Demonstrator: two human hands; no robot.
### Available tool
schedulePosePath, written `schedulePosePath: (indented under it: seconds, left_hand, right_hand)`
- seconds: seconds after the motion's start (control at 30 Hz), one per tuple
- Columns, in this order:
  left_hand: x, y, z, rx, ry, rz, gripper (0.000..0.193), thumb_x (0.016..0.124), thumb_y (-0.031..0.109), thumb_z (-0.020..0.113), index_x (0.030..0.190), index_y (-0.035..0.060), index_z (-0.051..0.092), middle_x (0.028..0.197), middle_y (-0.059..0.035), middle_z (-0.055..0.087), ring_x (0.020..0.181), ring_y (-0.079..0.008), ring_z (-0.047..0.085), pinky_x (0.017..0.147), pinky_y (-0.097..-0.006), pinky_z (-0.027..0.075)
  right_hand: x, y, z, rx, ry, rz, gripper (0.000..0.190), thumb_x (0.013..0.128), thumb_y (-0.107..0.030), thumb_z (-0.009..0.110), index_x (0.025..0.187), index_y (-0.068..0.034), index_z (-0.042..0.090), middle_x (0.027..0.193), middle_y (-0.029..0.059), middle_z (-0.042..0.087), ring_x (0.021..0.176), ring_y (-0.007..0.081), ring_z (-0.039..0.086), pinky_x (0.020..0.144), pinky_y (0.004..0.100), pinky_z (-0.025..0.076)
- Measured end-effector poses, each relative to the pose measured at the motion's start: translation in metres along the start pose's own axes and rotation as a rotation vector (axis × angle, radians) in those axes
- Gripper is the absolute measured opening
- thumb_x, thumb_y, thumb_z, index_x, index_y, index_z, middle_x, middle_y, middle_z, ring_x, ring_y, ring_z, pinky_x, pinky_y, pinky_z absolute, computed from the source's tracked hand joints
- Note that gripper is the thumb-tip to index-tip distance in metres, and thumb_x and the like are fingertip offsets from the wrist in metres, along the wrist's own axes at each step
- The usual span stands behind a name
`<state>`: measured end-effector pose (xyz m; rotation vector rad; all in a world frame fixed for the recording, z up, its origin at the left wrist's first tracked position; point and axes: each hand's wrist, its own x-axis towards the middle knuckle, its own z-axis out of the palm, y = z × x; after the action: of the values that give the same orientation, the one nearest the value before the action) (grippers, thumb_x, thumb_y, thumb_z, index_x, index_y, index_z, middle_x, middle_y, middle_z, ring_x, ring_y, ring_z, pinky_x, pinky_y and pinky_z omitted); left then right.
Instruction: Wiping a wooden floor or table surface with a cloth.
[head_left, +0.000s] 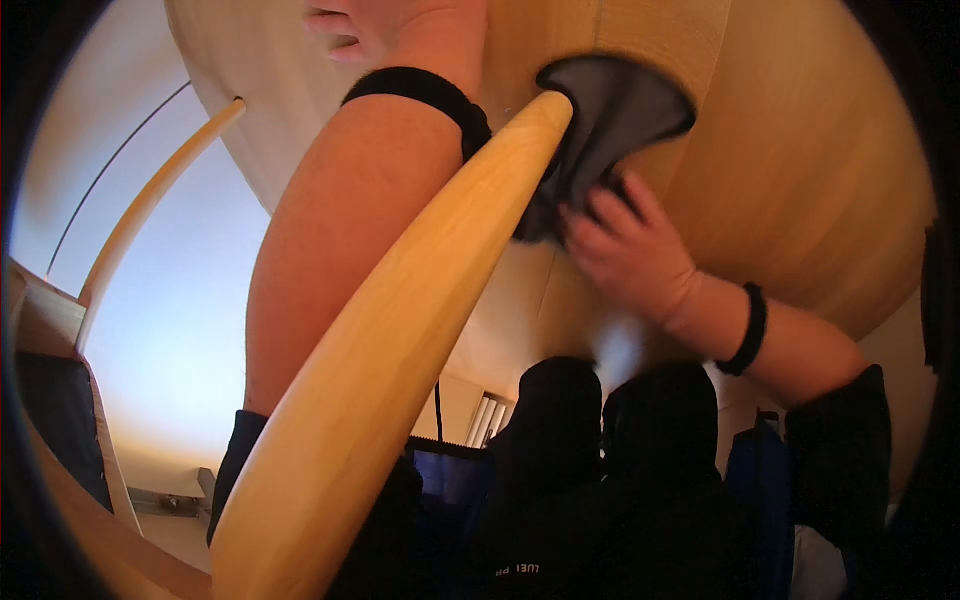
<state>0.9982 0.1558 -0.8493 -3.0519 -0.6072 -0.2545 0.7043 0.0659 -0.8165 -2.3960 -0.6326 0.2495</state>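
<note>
My right hand (630, 251) grips the lower end of a dark grey cloth (626, 101), whose upper part spreads against a wooden panel (795, 180). Some blur shows on the hand and cloth. At the top edge, my left hand (405, 26) is partly cut off; its visible fingers are apart, close to the pale wooden surface, and nothing shows in them. A thick, smooth wooden bar (390, 315) slants up from the bottom and tapers to an end beside the cloth. My left forearm passes behind this bar. Black bands circle both my arms.
A second, thinner wooden bar (150, 195) curves in front of a bright white panel (180, 315) at left. Near it are a dark padded panel (60, 420) and a metal bracket (172, 504). Below, a blue bag (454, 480) lies beside my black-clad knees (559, 405).
</note>
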Motion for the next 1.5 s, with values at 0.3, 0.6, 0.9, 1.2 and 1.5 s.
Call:
schedulePosePath:
  seconds: [0.3, 0.6, 0.9, 1.2, 1.5]
  left_hand:
    - [0.010, -0.001, 0.006, 0.015, 0.008, 0.010, 0.063, 0.100, 0.047, 0.049, 0.151, 0.0100, 0.045, 0.156, -0.0233, 0.040, 0.144, -0.0424, 0.038, 0.115, -0.0599, 0.032]
    - [0.012, -0.002, 0.006, 0.026, -0.007, 0.015, 0.062, 0.100, 0.047, 0.050, 0.150, 0.0096, 0.046, 0.152, -0.0214, 0.045, 0.143, -0.0411, 0.039, 0.112, -0.0623, 0.034]
    - [0.010, -0.001, -0.003, -0.049, -0.134, 0.012, 0.069, 0.101, 0.049, 0.043, 0.155, 0.0078, 0.034, 0.158, -0.0222, 0.032, 0.146, -0.0374, 0.031, 0.117, -0.0565, 0.027]
    - [0.011, 0.000, -0.007, -0.042, -0.132, 0.003, 0.068, 0.102, 0.049, 0.042, 0.156, 0.0087, 0.034, 0.157, -0.0209, 0.035, 0.147, -0.0371, 0.031, 0.116, -0.0560, 0.027]
    - [0.012, 0.003, 0.000, -0.014, -0.114, -0.025, 0.066, 0.101, 0.047, 0.043, 0.154, 0.0085, 0.038, 0.159, -0.0204, 0.035, 0.147, -0.0375, 0.032, 0.115, -0.0581, 0.030]
  right_hand:
    - [-0.033, -0.049, 0.036, 0.125, -0.051, -0.093, 0.033, 0.084, -0.023, 0.060, 0.113, -0.016, 0.074, 0.125, -0.0013, 0.064, 0.130, 0.0202, 0.052, 0.122, 0.0583, 0.030]
    - [-0.012, 0.002, 0.009, -0.008, 0.112, -0.073, 0.034, 0.083, -0.026, 0.060, 0.113, -0.017, 0.074, 0.125, 0.0004, 0.063, 0.132, 0.0243, 0.051, 0.120, 0.0574, 0.032]
    - [-0.039, -0.039, 0.045, 0.062, -0.059, -0.384, 0.042, 0.083, -0.028, 0.059, 0.120, -0.010, 0.071, 0.130, 0.0041, 0.062, 0.134, 0.0254, 0.048, 0.121, 0.0560, 0.032]
    - [0.033, 0.049, -0.023, -0.089, 0.230, -0.061, 0.030, 0.081, -0.025, 0.061, 0.107, -0.015, 0.071, 0.120, 0.0002, 0.064, 0.126, 0.0221, 0.053, 0.113, 0.0504, 0.040]
    - [-0.019, -0.016, 0.038, -0.068, 0.118, -0.300, 0.026, 0.087, -0.026, 0.058, 0.107, -0.014, 0.070, 0.121, 0.0023, 0.065, 0.126, 0.0224, 0.053, 0.102, 0.0420, 0.045]
